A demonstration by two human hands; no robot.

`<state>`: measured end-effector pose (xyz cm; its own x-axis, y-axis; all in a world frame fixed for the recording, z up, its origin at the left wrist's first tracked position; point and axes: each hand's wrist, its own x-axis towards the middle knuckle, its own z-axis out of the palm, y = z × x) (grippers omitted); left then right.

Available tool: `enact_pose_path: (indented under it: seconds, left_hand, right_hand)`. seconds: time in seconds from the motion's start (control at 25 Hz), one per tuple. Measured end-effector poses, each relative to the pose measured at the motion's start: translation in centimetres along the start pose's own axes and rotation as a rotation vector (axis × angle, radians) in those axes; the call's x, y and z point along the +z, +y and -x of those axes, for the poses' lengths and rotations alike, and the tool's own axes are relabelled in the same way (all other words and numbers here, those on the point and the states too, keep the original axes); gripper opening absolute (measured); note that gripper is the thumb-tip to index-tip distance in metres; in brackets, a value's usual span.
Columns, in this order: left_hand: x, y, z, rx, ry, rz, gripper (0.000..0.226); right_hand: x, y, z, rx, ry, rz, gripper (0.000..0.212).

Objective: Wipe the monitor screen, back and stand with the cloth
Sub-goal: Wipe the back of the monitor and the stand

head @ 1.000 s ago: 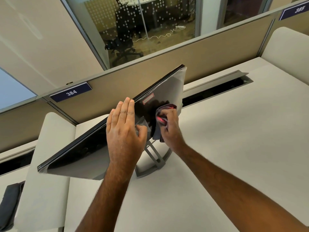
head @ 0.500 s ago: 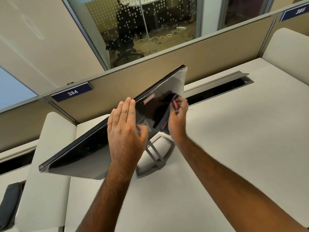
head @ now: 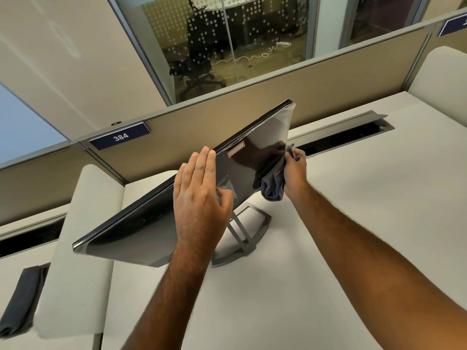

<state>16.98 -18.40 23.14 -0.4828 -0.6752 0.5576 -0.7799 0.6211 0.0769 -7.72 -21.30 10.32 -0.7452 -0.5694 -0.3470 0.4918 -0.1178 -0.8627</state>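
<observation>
A black monitor [head: 141, 231] stands tilted on the white desk, its glossy face toward me, on a grey metal stand [head: 249, 232]. My left hand [head: 199, 195] grips its top edge near the middle, fingers over the rim and thumb on the face. My right hand [head: 294, 173] holds a bunched dark grey cloth [head: 273, 185] with pink trim against the monitor's right edge. A small red-framed sticker [head: 236, 149] sits near the top edge.
A tan partition [head: 303, 97] with a blue "384" plate [head: 120, 136] runs behind the desk. An open cable slot [head: 353, 137] lies at the back right. A folded dark cloth [head: 20, 304] rests on the neighbouring desk at the far left, past a white divider [head: 75, 274].
My right hand has slid the cloth across the monitor's face from near the middle out to its right edge. My left hand has kept its grip on the top edge.
</observation>
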Motion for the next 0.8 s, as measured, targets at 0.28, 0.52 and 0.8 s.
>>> enact_pose_path:
  seconds: [0.28, 0.52, 0.8]
  left_hand:
    - [-0.4, 0.0, -0.2, 0.002, -0.016, 0.000, 0.069]
    - [-0.3, -0.2, -0.1, -0.002, -0.028, 0.002, 0.071]
    - [-0.6, -0.2, -0.2, 0.006, -0.041, 0.003, 0.069]
  right_hand:
    - [-0.4, 6.2, 1.4, 0.236, 0.003, 0.101, 0.013]
    - [0.2, 4.8, 3.5, 0.187, 0.021, 0.103, 0.017]
    - [2.1, 8.1, 8.1, 0.235, -0.114, 0.010, 0.044]
